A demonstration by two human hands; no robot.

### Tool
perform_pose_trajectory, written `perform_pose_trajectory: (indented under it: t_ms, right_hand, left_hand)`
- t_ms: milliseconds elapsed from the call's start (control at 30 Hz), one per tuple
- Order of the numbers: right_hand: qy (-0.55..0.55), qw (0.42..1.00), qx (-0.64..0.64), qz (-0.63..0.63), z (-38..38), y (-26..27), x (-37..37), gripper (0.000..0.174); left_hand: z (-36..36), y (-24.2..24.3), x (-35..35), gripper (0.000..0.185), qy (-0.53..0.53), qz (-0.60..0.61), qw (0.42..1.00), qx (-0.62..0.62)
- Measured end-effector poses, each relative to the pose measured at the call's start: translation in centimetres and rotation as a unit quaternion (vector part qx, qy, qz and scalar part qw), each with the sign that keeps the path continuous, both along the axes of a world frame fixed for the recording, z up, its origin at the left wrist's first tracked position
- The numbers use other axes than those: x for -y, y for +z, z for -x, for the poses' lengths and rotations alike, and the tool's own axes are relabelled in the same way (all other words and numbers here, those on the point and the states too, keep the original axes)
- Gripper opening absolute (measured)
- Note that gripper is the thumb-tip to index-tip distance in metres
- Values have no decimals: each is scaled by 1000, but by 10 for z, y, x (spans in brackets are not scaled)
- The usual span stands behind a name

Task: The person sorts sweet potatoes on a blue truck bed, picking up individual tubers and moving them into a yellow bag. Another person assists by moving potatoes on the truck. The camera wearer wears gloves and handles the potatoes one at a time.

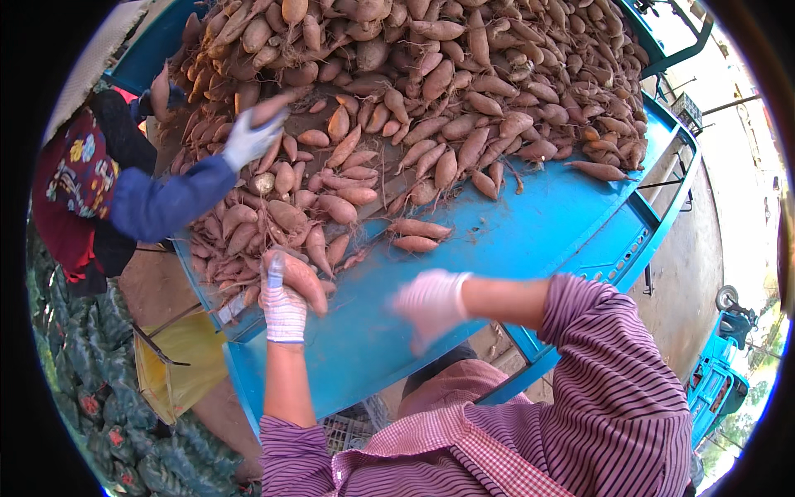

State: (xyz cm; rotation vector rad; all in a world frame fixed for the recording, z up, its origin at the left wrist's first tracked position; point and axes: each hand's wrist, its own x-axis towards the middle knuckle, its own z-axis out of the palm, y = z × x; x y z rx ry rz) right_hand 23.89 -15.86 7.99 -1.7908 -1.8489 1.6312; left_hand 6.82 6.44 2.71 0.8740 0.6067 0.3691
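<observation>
My left hand [284, 307], in a striped white work glove, grips a large reddish sweet potato [302, 282] at the near edge of a loose pile. Over the bare blue metal bed, my right hand [433, 305] is blurred by motion. Its glove is pale, and whether its fingers hold anything cannot be made out. Two sweet potatoes [417, 236] lie side by side on the blue surface beyond my hands. A great heap of sweet potatoes [435, 81], many with thin roots and soil, covers the far part of the bed.
A co-worker's gloved hand [251, 140] holds a sweet potato at the left. Below hangs a yellow bag [180, 366] near many dark green filled bags [112, 397]. A plastic crate [348, 428] stands under the bed's near edge. A blue three-wheeled vehicle [714, 379] is at the far right.
</observation>
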Motion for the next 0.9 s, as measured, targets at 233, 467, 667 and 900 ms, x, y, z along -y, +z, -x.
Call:
perform_pose_trajectory:
  t_ms: [233, 467, 667, 900]
  right_hand:
    - [-547, 752, 364, -53, -140, -148, 0, 67]
    - [-631, 735, 229, -91, -132, -177, 27, 68]
    - [-582, 733, -349, -43, -64, -76, 30, 67]
    - [-378, 791, 465, -121, -204, -119, -18, 37]
  left_hand:
    - [5, -58, 46, 62, 48, 336, 940, -35]
    - [-25, -68, 83, 47, -96, 414, 903, -62]
    - [-38, -76, 97, 56, -142, 425, 891, -66]
    - [-11, -86, 79, 79, -261, 321, 910, -41]
